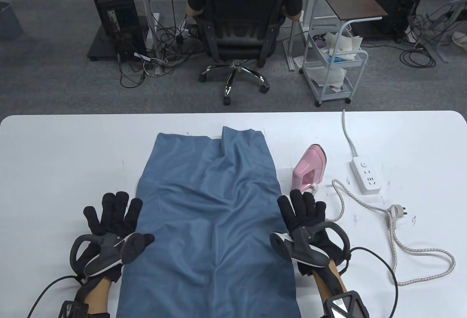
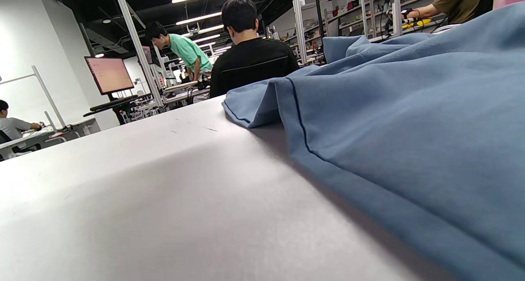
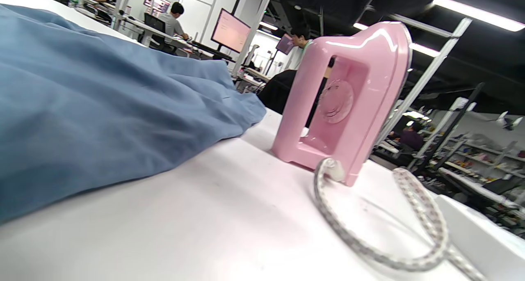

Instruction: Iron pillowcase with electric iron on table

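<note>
A blue pillowcase (image 1: pixel 211 208) lies spread lengthwise on the white table (image 1: pixel 65 157), wrinkled, with its far right corner folded. It also shows in the left wrist view (image 2: pixel 410 121) and the right wrist view (image 3: pixel 90 104). A pink iron (image 1: pixel 310 168) stands upright on its heel just right of the cloth, and close up in the right wrist view (image 3: pixel 348 96). My left hand (image 1: pixel 113 216) rests flat, fingers spread, at the cloth's left edge. My right hand (image 1: pixel 301 210) rests flat at the right edge, just in front of the iron. Both hold nothing.
The iron's braided cord (image 1: pixel 397 245) loops across the table's right side to a loose plug (image 1: pixel 396 211). A white power strip (image 1: pixel 366 175) lies right of the iron. An office chair (image 1: pixel 237 37) and a cart (image 1: pixel 334 66) stand beyond the table's far edge.
</note>
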Demonstrator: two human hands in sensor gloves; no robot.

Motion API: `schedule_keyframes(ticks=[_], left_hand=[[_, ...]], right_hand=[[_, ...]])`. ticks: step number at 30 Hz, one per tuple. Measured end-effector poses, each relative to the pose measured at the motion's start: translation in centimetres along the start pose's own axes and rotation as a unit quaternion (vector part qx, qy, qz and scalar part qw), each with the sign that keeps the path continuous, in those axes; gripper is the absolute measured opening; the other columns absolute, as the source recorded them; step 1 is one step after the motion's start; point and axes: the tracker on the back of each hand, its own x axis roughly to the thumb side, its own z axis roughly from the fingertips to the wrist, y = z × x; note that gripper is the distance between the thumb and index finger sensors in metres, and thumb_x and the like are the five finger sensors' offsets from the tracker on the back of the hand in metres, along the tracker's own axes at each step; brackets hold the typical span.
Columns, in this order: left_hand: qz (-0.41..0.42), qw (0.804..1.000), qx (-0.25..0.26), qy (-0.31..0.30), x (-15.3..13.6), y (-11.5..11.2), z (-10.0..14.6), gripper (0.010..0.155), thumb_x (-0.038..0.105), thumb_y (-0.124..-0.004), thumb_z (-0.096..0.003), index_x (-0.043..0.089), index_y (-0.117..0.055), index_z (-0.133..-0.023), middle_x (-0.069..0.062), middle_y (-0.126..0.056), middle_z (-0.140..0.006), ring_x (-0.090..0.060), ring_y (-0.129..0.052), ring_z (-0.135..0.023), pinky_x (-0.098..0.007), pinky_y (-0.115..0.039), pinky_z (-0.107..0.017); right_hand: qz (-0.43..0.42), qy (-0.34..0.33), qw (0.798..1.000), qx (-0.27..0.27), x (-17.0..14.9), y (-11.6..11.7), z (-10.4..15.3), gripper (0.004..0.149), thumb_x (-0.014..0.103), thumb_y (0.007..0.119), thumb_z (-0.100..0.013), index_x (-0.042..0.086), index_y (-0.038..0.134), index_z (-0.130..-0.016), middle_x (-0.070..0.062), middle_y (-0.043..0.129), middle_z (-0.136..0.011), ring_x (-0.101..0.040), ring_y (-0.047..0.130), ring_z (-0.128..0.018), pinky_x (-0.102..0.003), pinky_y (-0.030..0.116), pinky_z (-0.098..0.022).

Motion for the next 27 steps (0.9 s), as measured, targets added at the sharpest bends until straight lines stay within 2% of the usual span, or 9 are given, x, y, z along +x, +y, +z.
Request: schedule_keyframes(ticks=[3, 7, 15, 18, 23, 27], left_hand=[[-0.004, 1.000, 0.000, -0.002, 0.1, 0.0, -0.1, 0.094, 0.070, -0.033, -0.0455, 0.018, 0.014, -0.108, -0.023, 0.018, -0.112, -0.055, 0.005, -0.106, -0.081, -0.014, -0.067], [-0.014, 1.000, -0.006, 0.003, 0.2, -0.1, 0.1, 0.094, 0.070, -0.033, -0.0457, 0.018, 0.014, -0.108, -0.023, 0.018, -0.113, -0.055, 0.005, -0.106, -0.081, -0.013, -0.067], [-0.017, 1.000, -0.010, 0.022, -0.1, -0.2, 0.4, 0.093, 0.069, -0.033, -0.0460, 0.018, 0.013, -0.108, -0.023, 0.017, -0.113, -0.054, 0.004, -0.106, -0.081, -0.012, -0.067], [-0.036, 0.999, -0.019, 0.028, -0.3, -0.4, 0.3, 0.093, 0.069, -0.033, -0.0463, 0.018, 0.013, -0.109, -0.023, 0.016, -0.113, -0.054, 0.004, -0.107, -0.080, -0.012, -0.067], [-0.045, 0.997, -0.032, 0.048, -0.8, -0.8, 0.6, 0.093, 0.069, -0.033, -0.0463, 0.017, 0.013, -0.108, -0.023, 0.016, -0.113, -0.054, 0.004, -0.106, -0.080, -0.011, -0.067], [-0.039, 0.996, -0.039, 0.066, -1.2, -1.1, 0.8, 0.093, 0.069, -0.033, -0.0464, 0.017, 0.013, -0.108, -0.023, 0.017, -0.113, -0.054, 0.004, -0.106, -0.080, -0.011, -0.067]], right_hand=[[0.016, 0.018, 1.000, 0.001, -0.9, -0.2, -0.3, 0.081, 0.055, 0.059, -0.050, 0.004, 0.035, -0.108, -0.029, 0.053, -0.107, -0.043, 0.076, -0.086, -0.053, 0.075, -0.064], [-0.010, 0.055, 0.998, 0.013, -3.0, -0.2, -0.7, 0.079, 0.053, 0.060, -0.050, 0.005, 0.037, -0.108, -0.025, 0.062, -0.103, -0.039, 0.084, -0.079, -0.045, 0.083, -0.058], [0.009, 0.111, 0.992, 0.062, -9.6, 2.4, -0.1, 0.077, 0.053, 0.056, -0.052, 0.004, 0.038, -0.109, -0.024, 0.066, -0.101, -0.036, 0.088, -0.075, -0.039, 0.085, -0.053], [-0.007, 0.151, 0.985, 0.078, -12.4, 3.7, -0.3, 0.067, 0.046, 0.052, -0.055, 0.007, 0.044, -0.108, -0.020, 0.073, -0.096, -0.033, 0.093, -0.069, -0.037, 0.087, -0.049], [-0.005, 0.222, 0.964, 0.144, -17.4, 6.0, -0.7, 0.060, 0.043, 0.050, -0.056, 0.010, 0.048, -0.107, -0.013, 0.084, -0.085, -0.027, 0.098, -0.055, -0.033, 0.089, -0.040], [-0.005, 0.258, 0.948, 0.184, -20.0, 7.8, -0.6, 0.058, 0.042, 0.050, -0.057, 0.012, 0.049, -0.107, -0.011, 0.087, -0.081, -0.027, 0.099, -0.051, -0.033, 0.088, -0.038]])
